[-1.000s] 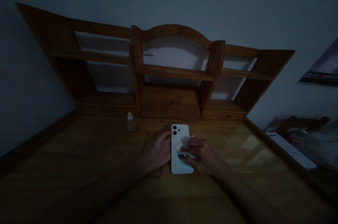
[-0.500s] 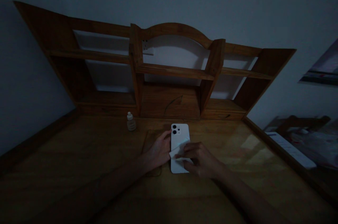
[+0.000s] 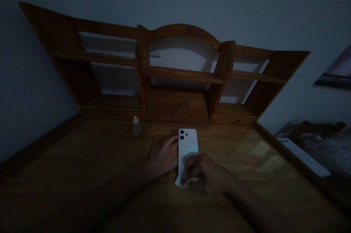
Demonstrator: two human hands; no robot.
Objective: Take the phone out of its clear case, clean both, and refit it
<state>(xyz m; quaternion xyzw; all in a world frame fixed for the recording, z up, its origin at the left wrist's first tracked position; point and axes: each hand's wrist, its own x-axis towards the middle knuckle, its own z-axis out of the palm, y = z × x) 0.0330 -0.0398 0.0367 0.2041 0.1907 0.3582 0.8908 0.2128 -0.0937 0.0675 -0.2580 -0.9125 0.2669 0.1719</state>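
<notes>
A white smartphone lies back side up on the desk, its dark camera lenses at the far left corner. My left hand grips the phone along its left edge, fingers against the side. In my right hand is a thin white wipe, pinched by the fingers and pressed on the phone's lower part. That lower end is hidden by the wipe and the hand. Partly beneath my left hand lies a clear phone case, seen mostly as an outline. Beyond it stands a small bottle with a white cap.
A wooden shelf unit rises at the back of the wooden desk. A socket is on the wall behind it. Past the desk's raised right edge are a white flat object and a wooden chair back. The light is dim.
My right hand has slid the wipe down the phone toward me, and the wipe now bunches over its lower end. My left hand keeps its hold on the phone.
</notes>
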